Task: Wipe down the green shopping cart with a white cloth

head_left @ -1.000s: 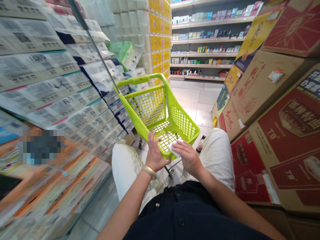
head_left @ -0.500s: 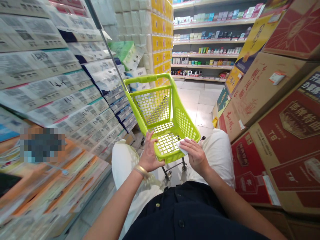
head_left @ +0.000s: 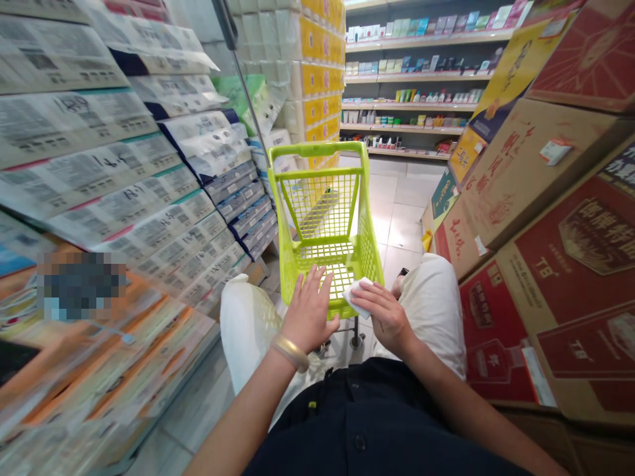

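A small lime-green shopping cart (head_left: 325, 218) stands empty in the aisle right before my knees. My left hand (head_left: 310, 312), a gold bangle on its wrist, lies on the cart's near rim with fingers stretched out. My right hand (head_left: 383, 312) presses a folded white cloth (head_left: 356, 294) against the right part of that same rim, fingers closed over it.
Stacked packs (head_left: 124, 192) of paper goods fill the left side. Red and brown cartons (head_left: 555, 218) are piled on the right. Yellow and white packs (head_left: 310, 73) tower behind the cart. Shelves (head_left: 417, 79) of small goods cross the far end of the tiled floor (head_left: 401, 205).
The cart has swung round so its length points straight away from me. My left hand went from gripping the rim's left corner to lying flat on it. The right hand stays with the cloth.
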### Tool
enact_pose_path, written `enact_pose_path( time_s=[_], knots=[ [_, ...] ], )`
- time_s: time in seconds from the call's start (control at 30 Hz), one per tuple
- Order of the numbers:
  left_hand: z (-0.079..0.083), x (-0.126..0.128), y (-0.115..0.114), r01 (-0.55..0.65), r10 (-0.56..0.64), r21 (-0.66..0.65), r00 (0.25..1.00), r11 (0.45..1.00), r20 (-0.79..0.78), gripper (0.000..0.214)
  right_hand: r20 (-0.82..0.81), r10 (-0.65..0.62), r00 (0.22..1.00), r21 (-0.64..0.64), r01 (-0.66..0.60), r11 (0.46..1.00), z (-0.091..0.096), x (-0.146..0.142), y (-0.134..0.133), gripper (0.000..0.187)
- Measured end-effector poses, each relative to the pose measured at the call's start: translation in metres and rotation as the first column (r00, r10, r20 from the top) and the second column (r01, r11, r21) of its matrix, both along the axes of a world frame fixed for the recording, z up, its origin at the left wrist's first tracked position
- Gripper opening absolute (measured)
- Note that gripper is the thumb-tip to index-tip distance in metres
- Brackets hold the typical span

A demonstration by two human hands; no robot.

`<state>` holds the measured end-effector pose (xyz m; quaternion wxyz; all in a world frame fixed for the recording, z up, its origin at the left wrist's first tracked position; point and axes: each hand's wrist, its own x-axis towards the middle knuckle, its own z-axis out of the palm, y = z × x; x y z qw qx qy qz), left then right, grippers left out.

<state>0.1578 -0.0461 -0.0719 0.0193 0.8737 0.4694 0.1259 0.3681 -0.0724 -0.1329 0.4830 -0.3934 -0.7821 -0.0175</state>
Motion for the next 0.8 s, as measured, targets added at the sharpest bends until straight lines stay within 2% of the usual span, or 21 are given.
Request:
enact_pose_path(
  time_s=[0.1,0.2,0.33,0.4,0.6,0.8],
  knots=[
    [0.0,0.019,-0.001,-0.041,0.041,-0.03,0.999,0.999,-0.007,0.057,-0.008,-0.04,0.999,0.004,0.04,0.999,0.003,0.009,0.003,0.043],
    [-0.002,0.027,-0.001,-0.074,0.071,-0.076,0.997,0.994,-0.041,0.039,-0.027,-0.069,0.997,0.016,0.069,0.997,0.002,0.01,0.001,0.044],
    [-0.004,0.025,0.001,-0.051,0.042,-0.083,0.994,0.995,-0.101,0.017,-0.011,0.006,1.0,-0.005,-0.006,1.0,0.002,0.006,-0.002,0.042],
    [-0.005,0.021,0.002,-0.034,0.027,-0.07,0.995,0.997,-0.099,0.015,-0.003,0.03,1.0,-0.02,-0.03,0.999,0.004,0.01,0.004,0.041],
    [-0.01,0.014,0.007,-0.001,-0.002,-0.03,0.997,1.0,-0.08,0.012,-0.102,-0.034,0.994,0.008,0.035,0.999,0.01,0.02,0.023,0.036],
    [-0.013,0.005,0.01,0.001,0.0,0.012,0.999,1.0,-0.051,0.008,-0.016,0.115,0.993,-0.052,-0.116,0.992,0.006,0.01,0.008,0.038]
  ],
)
